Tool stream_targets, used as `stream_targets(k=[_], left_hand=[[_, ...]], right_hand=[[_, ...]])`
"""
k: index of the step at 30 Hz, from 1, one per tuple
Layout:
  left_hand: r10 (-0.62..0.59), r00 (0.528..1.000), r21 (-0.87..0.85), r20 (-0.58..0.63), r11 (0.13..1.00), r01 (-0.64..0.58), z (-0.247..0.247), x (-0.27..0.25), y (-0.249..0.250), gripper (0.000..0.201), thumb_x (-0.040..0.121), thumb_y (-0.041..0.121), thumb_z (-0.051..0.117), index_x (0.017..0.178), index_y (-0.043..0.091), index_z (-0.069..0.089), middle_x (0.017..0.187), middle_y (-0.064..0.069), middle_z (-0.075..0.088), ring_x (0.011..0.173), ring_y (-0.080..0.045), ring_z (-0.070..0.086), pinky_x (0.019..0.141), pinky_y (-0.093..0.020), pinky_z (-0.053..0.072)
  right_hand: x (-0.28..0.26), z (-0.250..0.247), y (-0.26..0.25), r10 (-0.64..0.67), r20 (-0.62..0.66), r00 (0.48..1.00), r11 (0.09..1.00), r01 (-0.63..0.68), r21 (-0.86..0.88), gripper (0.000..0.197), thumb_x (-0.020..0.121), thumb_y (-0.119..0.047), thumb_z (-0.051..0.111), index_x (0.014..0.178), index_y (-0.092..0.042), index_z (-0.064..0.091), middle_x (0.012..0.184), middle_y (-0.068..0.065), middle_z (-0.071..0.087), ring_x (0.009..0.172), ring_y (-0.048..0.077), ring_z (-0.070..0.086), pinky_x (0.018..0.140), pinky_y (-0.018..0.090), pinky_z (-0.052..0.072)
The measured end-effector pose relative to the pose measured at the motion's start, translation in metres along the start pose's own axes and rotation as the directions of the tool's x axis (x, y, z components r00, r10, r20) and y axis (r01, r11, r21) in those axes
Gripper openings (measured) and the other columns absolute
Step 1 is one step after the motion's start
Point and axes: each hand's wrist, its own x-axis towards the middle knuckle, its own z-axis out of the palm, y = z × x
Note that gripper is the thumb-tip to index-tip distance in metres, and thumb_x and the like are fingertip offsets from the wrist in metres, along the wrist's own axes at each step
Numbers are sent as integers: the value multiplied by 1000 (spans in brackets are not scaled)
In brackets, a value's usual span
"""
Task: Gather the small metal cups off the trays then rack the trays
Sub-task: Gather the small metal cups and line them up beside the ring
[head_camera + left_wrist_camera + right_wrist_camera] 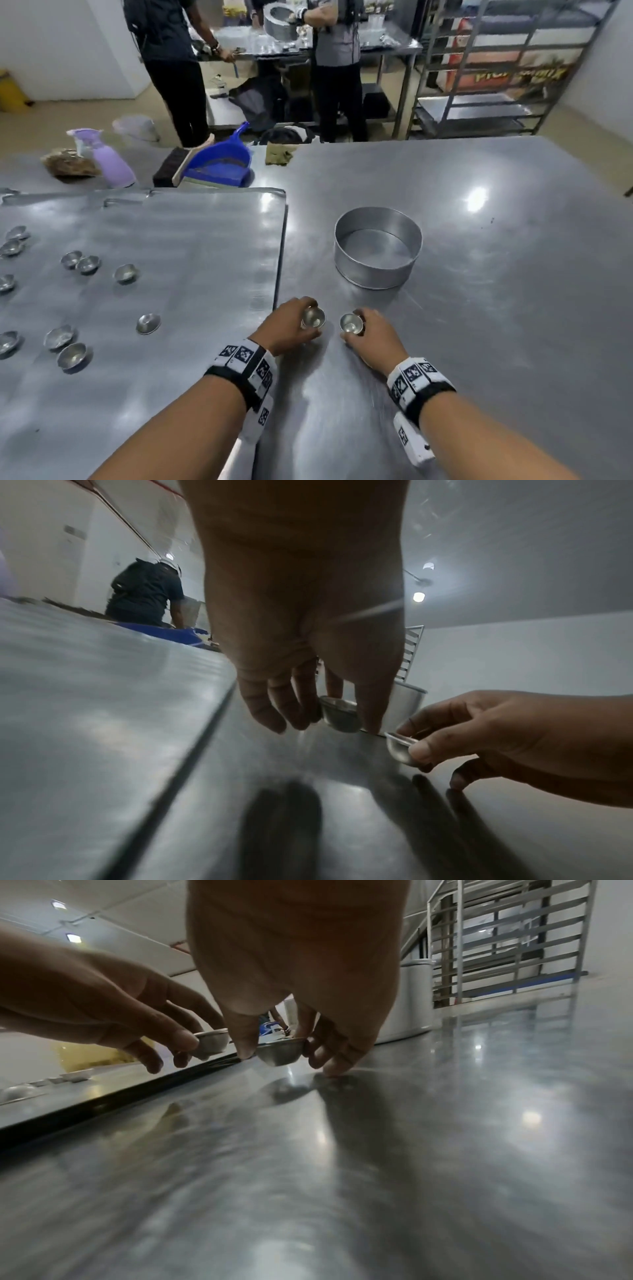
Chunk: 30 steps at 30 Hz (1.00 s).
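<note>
the left hand (286, 329) pinches a small metal cup (313, 318) between thumb and curled fingers, just right of the tray's near right corner. in the left wrist view the cup (340, 715) hangs below the fingers (263, 710), its rim up, just above the desk. the right hand (371, 334) pinches a second cup (351, 323) the same way; in the right wrist view that cup (281, 1053) sits between thumb and fingers (325, 1053), a little above its own dark shadow, while the little finger touches the desk. the two cups are close together but apart, both over the bare steel desk (479, 308). both wrists wear bands with black and white square markers.

just beyond the hands stands a round metal tin (378, 246), open side up, with nothing showing inside it. to the left lies a large flat tray (205, 246) on the desk, with loose cups (125, 273) scattered over its left half: about a dozen show, some cut off by the picture's edge, one (148, 323) lying alone nearer the middle.

at the far edge of the desk are a blue dustpan (221, 161), a lilac spray bottle (109, 159), a brush and a folded rag. beyond the desk two people stand at another steel table, and a metal rack (513, 68) of shelves stands at the right by the wall.
</note>
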Motion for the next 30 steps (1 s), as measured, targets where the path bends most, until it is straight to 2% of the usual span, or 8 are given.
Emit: stream_targets(k=[4,7,9,14,20,26,27,30], left_hand=[[12,999,-2,43,1000,-12,31,32,31,49,84,39,69,129,24,55,116,-3,65,102,-19,61,80,-24,41],[44,997,-25,58,999,-42,52,52,57,52,79,48,62,124,23,56,112,-4,65,101,-22,62,82,-30,46],[58,998,-58,31,997,-56,60,59,71,54,74,50,57,120,21,58,109,-5,66,98,-22,62,85,-34,49],[111,991,-128,-68,985,-119,80,75,96,42,76,51,58,105,21,61,98,2,67,90,-18,61,79,-39,51],[8,985,-292,-173,955,-59,90,87,101,37,79,52,70,110,36,60,104,12,69,96,-6,65,84,-34,53],[-107,976,-445,-189,895,12,90,91,107,29,73,45,79,95,40,61,94,15,71,89,1,67,82,-34,57],[-121,974,-455,-194,890,20,91,92,106,28,73,44,80,94,40,62,93,15,72,88,1,68,82,-34,57],[-148,968,-482,-201,875,34,97,95,103,32,73,42,82,99,37,64,97,14,72,91,2,68,84,-32,57]], right_hand=[[6,-28,35,20,-42,999,1000,-21,-7,53,79,-39,75,127,-24,58,126,-1,59,112,21,59,90,25,41],[11,-49,58,25,-60,998,1000,-26,-15,52,80,-39,74,127,-24,58,126,0,59,114,23,58,95,29,44],[14,-60,68,24,-81,996,1000,-25,-16,50,80,-37,74,126,-24,58,126,1,60,113,23,58,95,30,44],[29,-78,89,8,-103,995,999,-12,-35,51,82,-36,71,129,-23,57,120,3,60,115,25,55,96,34,44],[50,-84,95,-12,-126,992,1000,9,-24,47,81,-37,74,124,-22,61,116,3,64,112,25,53,94,30,36],[67,-87,98,36,-121,992,992,-20,124,59,69,-42,75,123,-25,59,115,-1,66,109,22,60,96,39,49],[67,-88,100,37,-122,992,987,-17,162,59,68,-42,76,122,-26,59,114,-3,67,107,18,61,94,36,51],[65,-91,104,29,-111,993,971,-1,238,46,74,-25,81,115,-23,62,109,-3,69,98,7,64,79,8,46]])
